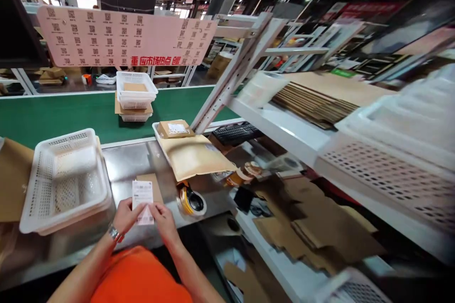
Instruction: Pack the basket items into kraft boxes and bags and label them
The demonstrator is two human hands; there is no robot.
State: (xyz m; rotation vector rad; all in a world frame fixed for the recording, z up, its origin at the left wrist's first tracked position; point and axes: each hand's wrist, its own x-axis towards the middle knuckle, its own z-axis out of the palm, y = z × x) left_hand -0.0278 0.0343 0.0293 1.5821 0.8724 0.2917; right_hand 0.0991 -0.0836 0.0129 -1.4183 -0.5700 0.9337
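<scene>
A white printed shipping label is between my two hands, in front of a small flat brown cardboard piece. My left hand pinches the label's left side, thumb on its face. From the other side my right hand grips its right edge, with the thumb pressed near the middle. Whether my fingers also hold the cardboard behind cannot be made out. Just right of my right hand lies a yellow and black tape dispenser with a roll of clear tape.
White perforated baskets stand nested at left. A padded kraft mailer and a small box rest on a white tray behind. Stacked baskets sit on the green conveyor. Shelving with cardboard rises at right.
</scene>
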